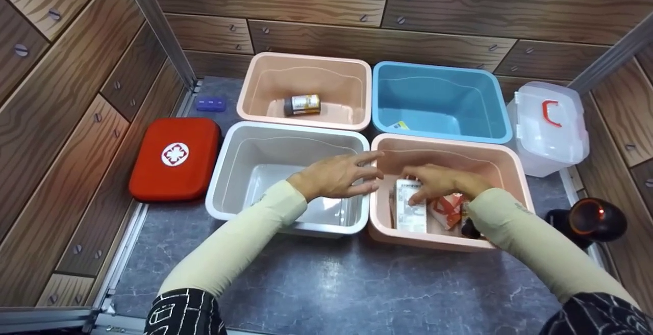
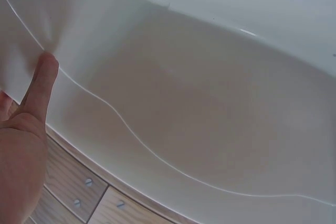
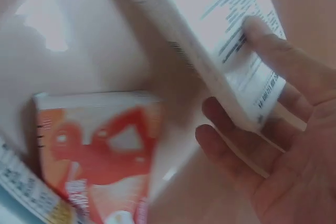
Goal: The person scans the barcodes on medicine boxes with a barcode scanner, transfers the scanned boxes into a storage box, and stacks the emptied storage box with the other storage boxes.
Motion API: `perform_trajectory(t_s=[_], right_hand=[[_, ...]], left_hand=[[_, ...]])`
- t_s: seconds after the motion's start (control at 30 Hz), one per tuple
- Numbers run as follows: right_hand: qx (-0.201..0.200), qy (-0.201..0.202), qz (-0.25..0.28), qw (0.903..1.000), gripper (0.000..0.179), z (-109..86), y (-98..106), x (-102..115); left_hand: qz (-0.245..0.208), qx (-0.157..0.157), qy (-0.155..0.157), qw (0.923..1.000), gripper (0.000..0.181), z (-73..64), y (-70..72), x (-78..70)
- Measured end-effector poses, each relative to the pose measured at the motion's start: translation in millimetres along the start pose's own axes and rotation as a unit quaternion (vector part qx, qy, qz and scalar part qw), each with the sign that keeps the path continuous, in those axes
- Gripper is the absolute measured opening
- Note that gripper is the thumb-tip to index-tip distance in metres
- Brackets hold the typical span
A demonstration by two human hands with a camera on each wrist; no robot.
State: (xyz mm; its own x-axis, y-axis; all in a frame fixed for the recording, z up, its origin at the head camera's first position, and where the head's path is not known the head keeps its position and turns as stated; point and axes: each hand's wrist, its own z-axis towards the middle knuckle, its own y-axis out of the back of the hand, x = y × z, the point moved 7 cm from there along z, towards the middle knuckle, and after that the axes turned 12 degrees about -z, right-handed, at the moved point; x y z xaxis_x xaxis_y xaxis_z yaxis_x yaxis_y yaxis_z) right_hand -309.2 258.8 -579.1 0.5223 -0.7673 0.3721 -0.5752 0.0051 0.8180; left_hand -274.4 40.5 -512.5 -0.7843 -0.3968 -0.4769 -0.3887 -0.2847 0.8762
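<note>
My right hand (image 1: 437, 181) reaches into the near right peach bin (image 1: 515, 166). It holds a white printed box (image 3: 231, 40), thumb on the printed face and fingers curled around the other side. Beside it in this bin lies an orange-red and white box (image 3: 100, 166). Another item with a printed label (image 3: 31, 190) shows at the corner of the right wrist view. My left hand (image 1: 336, 176) hovers over the right side of the near left whitish bin (image 1: 234, 172), fingers extended towards the peach bin and holding nothing.
Behind stand a peach bin (image 1: 245, 90) with a dark labelled bottle (image 1: 303, 104) and a blue bin (image 1: 438, 77) with a small yellow-blue item. A red first-aid case (image 1: 176, 159) and purple box (image 1: 210, 103) sit left; a clear lidded box (image 1: 551, 126) and black scanner-like device (image 1: 594, 220), right.
</note>
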Motion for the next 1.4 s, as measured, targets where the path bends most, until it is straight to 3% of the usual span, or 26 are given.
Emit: perform_trajectory(t_s=[0.2, 0.43, 0.63, 0.83, 0.9, 0.97, 1.1, 1.2, 1.3, 1.4], right_hand=[[-0.073, -0.003, 0.111, 0.9912, 0.045, -35.0, 41, 7], [-0.189, 0.01, 0.106, 0.9761, 0.037, -79.4, 82, 15], [-0.278, -0.017, 0.1, 0.9553, 0.038, -117.5, 94, 9], [-0.341, -0.047, 0.153, 0.9264, 0.047, -154.9, 93, -7], [-0.375, -0.056, 0.18, 0.9078, 0.052, -168.7, 91, -16], [-0.417, -0.063, 0.211, 0.882, 0.056, -182.5, 89, -28], [-0.507, -0.068, 0.277, 0.8134, 0.046, -209.9, 79, -53], [-0.556, -0.09, 0.301, 0.7695, 0.034, -229.0, 66, -73], [-0.596, -0.13, 0.304, 0.7321, 0.026, -245.3, 52, -92], [-0.627, -0.164, 0.334, 0.685, 0.023, -256.9, 35, -111]], left_hand=[[-0.002, -0.002, -0.008, 1.0, 0.044, 0.7, 1.4, -0.5], [-0.01, -0.005, -0.002, 0.9999, 0.044, -0.3, 0.9, 0.1], [-0.012, -0.001, 0.005, 0.9999, 0.044, -1.7, 1.7, 0.5], [-0.007, -0.004, -0.001, 1.0, 0.044, -1.2, 2.0, 0.1], [-0.006, -0.004, -0.002, 1.0, 0.044, -0.8, 1.9, -0.3], [-0.004, -0.004, -0.002, 1.0, 0.043, -0.6, 1.8, -0.9], [0.0, -0.006, -0.002, 1.0, 0.044, -0.4, 1.3, -1.4], [0.0, -0.007, -0.004, 1.0, 0.044, -0.4, 0.9, -1.4], [-0.004, -0.008, -0.003, 1.0, 0.044, -0.2, 0.7, -1.2], [-0.007, -0.006, -0.002, 1.0, 0.044, 0.6, 0.4, -1.3]])
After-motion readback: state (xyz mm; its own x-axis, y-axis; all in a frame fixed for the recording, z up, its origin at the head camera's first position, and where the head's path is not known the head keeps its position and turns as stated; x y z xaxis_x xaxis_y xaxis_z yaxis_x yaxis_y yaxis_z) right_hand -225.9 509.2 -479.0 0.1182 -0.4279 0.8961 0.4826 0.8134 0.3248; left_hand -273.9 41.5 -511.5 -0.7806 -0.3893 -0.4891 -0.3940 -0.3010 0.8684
